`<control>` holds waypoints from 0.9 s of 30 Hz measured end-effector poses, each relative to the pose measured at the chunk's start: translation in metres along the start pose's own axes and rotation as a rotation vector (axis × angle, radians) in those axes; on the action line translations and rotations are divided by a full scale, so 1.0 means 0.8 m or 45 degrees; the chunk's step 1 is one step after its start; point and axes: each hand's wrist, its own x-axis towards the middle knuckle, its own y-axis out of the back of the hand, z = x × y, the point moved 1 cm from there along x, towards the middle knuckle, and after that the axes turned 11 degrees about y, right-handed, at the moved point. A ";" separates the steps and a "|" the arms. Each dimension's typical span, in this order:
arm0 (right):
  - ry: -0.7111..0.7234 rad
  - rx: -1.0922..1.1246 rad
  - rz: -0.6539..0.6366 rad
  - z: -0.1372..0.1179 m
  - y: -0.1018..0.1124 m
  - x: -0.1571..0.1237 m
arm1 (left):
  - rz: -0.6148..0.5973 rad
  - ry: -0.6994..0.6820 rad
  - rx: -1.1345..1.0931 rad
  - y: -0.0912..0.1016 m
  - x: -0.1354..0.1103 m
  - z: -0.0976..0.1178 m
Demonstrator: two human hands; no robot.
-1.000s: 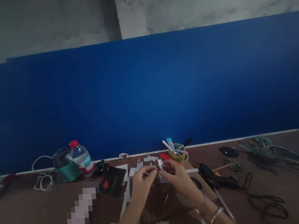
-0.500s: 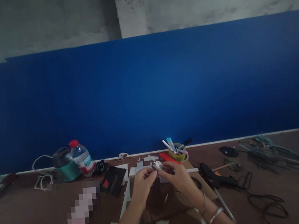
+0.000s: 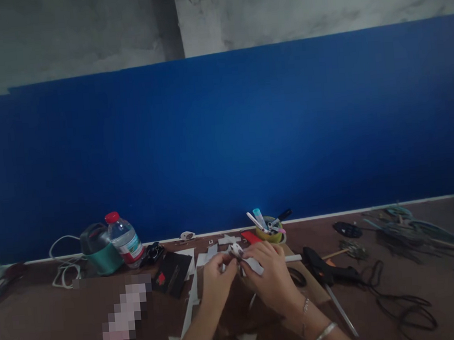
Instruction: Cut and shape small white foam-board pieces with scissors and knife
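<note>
Left hand & right hand met low in the frame, just right of centre. Fingertips of both were curled in tight, pinched on a small white paper piece held btwn them, a bit above the brown tabletop. Both hands were closed on it, backs up, so I couldn't tell how much of it sat under the fingers. A white strip stuck out beneath the right hand's fingers. Two bangles sat on the right wrist, at the bottom edge.

Under & left of the hands, white paper offcuts lay scattered on the table, w/ a black card just beside them. Just above the hands in the frame was a red item, then a yellow-green cup full of pens. Right of the hands lay a black glue gun, its cord looping off toward lower right. Far right was a tangle of dark wire bits. Left of centre, a water bottle w/ red cap stood against a teal jug, w/ a white cable beside that. A blue wall panel filled mid-frame behind it all.
</note>
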 end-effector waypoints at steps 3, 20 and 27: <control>0.058 -0.033 0.013 -0.003 0.001 0.002 | 0.054 -0.130 0.113 0.001 -0.004 0.006; 0.048 -0.108 0.093 -0.004 -0.004 0.000 | 0.132 -0.248 0.127 -0.002 -0.008 0.009; 0.069 -0.041 0.040 0.003 -0.005 -0.002 | 0.078 -0.051 0.017 -0.001 -0.008 0.011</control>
